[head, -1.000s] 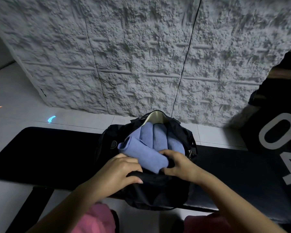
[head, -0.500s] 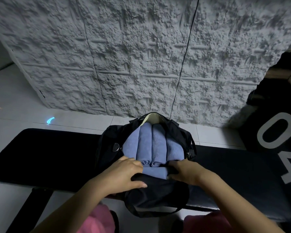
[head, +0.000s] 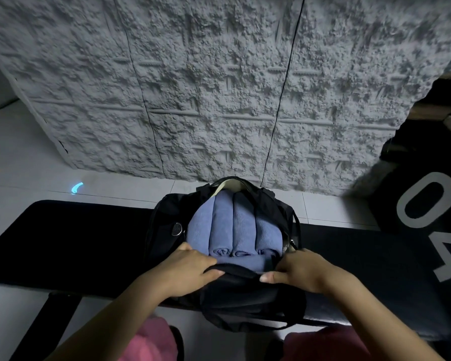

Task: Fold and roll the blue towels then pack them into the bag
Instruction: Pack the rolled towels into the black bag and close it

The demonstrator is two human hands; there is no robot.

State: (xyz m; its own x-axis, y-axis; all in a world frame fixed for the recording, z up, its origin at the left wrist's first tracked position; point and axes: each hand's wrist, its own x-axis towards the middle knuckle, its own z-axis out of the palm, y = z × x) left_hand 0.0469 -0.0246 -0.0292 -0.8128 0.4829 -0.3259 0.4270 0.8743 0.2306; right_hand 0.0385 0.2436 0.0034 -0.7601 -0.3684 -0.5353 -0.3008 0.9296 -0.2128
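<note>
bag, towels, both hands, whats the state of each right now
bag: open, sitting on the bench, filled
blue towels: rolled, packed inside the bag
left hand: grips the bag's near rim
right hand: grips the bag's near rim

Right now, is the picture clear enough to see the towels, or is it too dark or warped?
Head view: dim, flat light; the blue towels read clearly, but the black bag and black bench melt into shadow. Head view edges: wide-angle distortion bows the textured wall. No motion blur on the left hand or right hand.
</note>
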